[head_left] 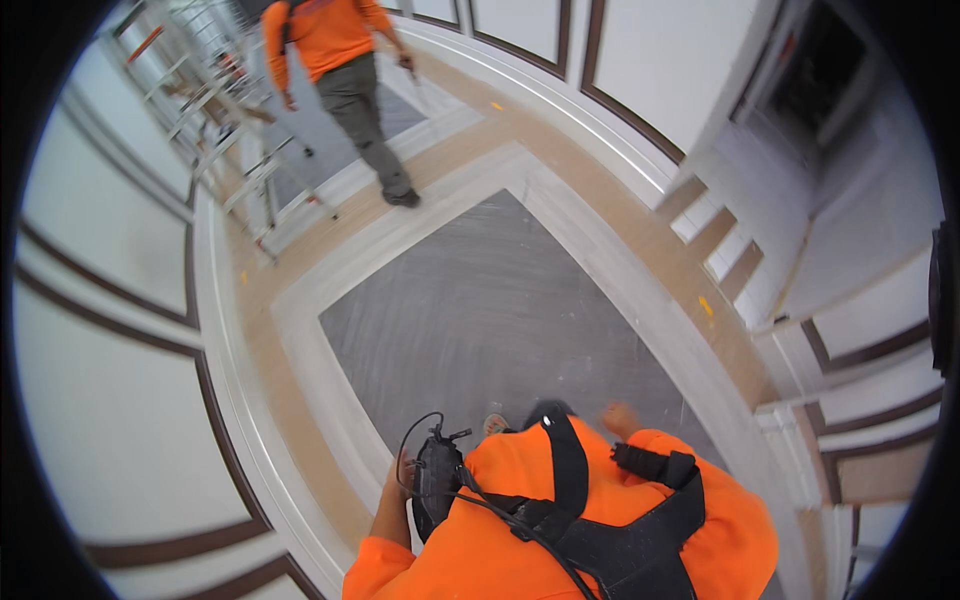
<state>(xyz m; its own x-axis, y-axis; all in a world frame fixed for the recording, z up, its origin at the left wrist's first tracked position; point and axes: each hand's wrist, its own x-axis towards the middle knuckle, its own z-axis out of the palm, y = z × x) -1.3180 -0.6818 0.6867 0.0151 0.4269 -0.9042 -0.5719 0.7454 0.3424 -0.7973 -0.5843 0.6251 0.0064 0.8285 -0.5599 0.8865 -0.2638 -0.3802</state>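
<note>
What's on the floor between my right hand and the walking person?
The head view shows, outward from your right hand, the grey panel, then its pale border.

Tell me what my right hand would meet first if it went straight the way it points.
Probably the grey floor: your right hand seems to point forward over it, with nothing visible between them. Blur and unclear depth leave the exact line uncertain.

Made up, as a floor [480, 280], of a smudged gray panel [460, 330] inside a whitish border [565, 215] and tan outer strips [735, 350]. Bears small yellow marks [706, 305], a ladder [228, 148] toward the upper left, and a co-worker's dark shoe [402, 199] near the panel's far edge.
</note>
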